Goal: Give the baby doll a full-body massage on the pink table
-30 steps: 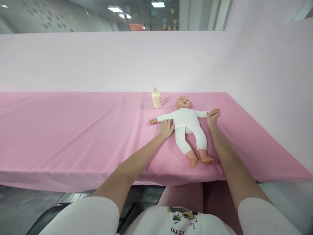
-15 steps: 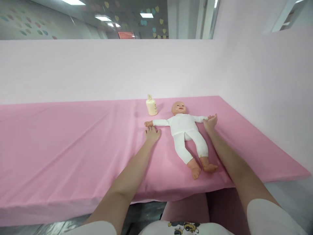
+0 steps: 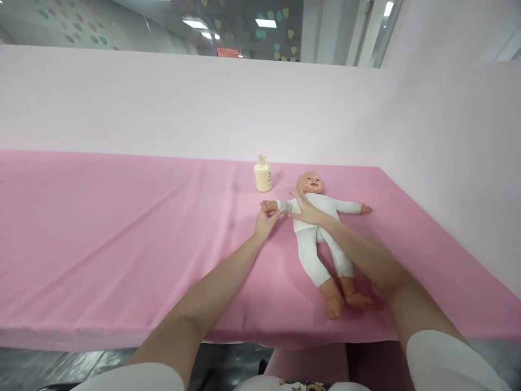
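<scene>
Here, a baby doll (image 3: 315, 228) in a white suit is lying face up on the pink table cover (image 3: 122, 228), arms spread. Just left of the doll's head, a cream pump bottle (image 3: 262, 174) is standing upright. The left hand (image 3: 264, 222) is pinching the doll's outstretched hand at its left side, fingers closing on it. The right hand (image 3: 303, 209) is lying across the doll's chest and shoulder, fingers flat and slightly spread, gripping nothing, its forearm crossing over the doll's legs.
</scene>
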A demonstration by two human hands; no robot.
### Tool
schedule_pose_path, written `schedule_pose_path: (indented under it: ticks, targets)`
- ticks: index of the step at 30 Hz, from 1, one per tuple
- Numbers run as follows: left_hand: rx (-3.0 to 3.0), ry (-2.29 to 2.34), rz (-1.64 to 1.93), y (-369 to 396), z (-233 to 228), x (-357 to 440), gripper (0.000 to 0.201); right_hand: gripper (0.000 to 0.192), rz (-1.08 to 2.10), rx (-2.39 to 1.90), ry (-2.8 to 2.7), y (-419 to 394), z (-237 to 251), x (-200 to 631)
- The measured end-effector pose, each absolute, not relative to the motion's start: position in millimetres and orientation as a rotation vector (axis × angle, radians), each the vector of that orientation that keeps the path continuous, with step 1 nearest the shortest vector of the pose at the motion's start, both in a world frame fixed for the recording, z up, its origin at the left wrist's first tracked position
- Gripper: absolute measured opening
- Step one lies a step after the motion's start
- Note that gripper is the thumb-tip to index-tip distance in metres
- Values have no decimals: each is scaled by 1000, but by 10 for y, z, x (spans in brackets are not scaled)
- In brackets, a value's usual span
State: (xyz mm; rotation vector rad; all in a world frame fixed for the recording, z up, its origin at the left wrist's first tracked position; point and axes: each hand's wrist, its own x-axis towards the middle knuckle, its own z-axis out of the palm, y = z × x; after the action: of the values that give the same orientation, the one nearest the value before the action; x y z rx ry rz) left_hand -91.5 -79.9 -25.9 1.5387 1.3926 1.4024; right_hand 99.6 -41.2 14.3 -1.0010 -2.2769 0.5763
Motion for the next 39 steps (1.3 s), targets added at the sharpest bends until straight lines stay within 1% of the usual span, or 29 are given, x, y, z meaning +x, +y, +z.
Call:
schedule_pose_path:
  ticks: [1, 3, 5, 7, 12, 14, 20, 26, 30, 36, 39]
  targets:
    - [1565, 1368, 1397, -816, -257, -903, 49, 78, 570, -1007, -2323, -469, 123, 937]
    - [1660, 1263, 1368, -865, -251, -868, 46, 73, 514, -986, -2406, -576, 98, 878]
    - [1774, 1157, 1308, -925, -241, -826, 49, 69, 448, -948, -2448, -654, 102, 875]
    - [1851, 1147, 1255, -972, -233, -796, 51, 66, 404, -908, -2463, -695, 127, 895]
    - [1913, 1138, 1198, -990, -240, -802, 61, 47, 315, -853, -2475, -691, 184, 930]
    - [1956, 1093, 1158, -977, -250, -822, 66, 44, 254, -888, -2514, -688, 199, 931]
    - [2151, 925, 1120, -945, -284, -874, 74, 40, 195, -971, -2549, -738, 288, 930]
    - [2226, 854, 1172, -933, -321, -867, 67, 29, 192, -826, -2478, -739, 289, 935]
    - [2172, 925, 1153, -913, -353, -870, 63, 34, 266, -700, -2440, -702, 248, 945]
    - [2101, 960, 1162, -891, -388, -899, 62, 27, 282, -671, -2434, -669, 228, 962]
    - [2097, 938, 1164, -876, -402, -907, 65, 30, 296, -642, -2433, -659, 226, 971]
